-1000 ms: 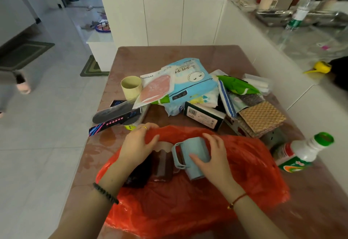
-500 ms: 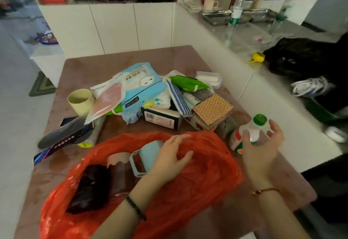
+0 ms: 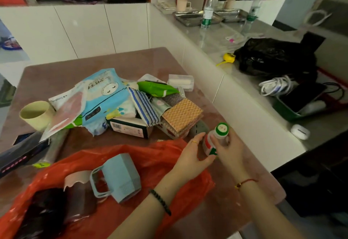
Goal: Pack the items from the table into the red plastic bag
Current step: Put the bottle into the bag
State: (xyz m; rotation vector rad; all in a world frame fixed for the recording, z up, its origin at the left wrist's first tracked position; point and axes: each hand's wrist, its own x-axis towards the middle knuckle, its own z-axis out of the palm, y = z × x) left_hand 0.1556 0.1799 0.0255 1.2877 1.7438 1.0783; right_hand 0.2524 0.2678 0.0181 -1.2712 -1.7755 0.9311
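Note:
The red plastic bag (image 3: 150, 165) lies open on the near side of the table. Inside it rest a blue mug (image 3: 120, 178) on its side, a pink cup (image 3: 79, 184) and a dark packet (image 3: 43, 212). At the bag's right edge stands a white bottle with a green cap (image 3: 221, 130). My right hand (image 3: 228, 151) grips it from the right. My left hand (image 3: 192, 156) cups its lower left side, thumb and fingers around it.
A pile remains on the brown table (image 3: 56, 75): a blue tissue pack (image 3: 105, 95), a yellow-green cup (image 3: 35, 114), a dark box (image 3: 130, 126), a waffle cloth (image 3: 182, 114), a green packet (image 3: 156, 88). A white counter (image 3: 254, 107) borders the table on the right.
My left hand left the bag's rim and moved right to the bottle. My right hand has closed on the bottle. The view has swung further right.

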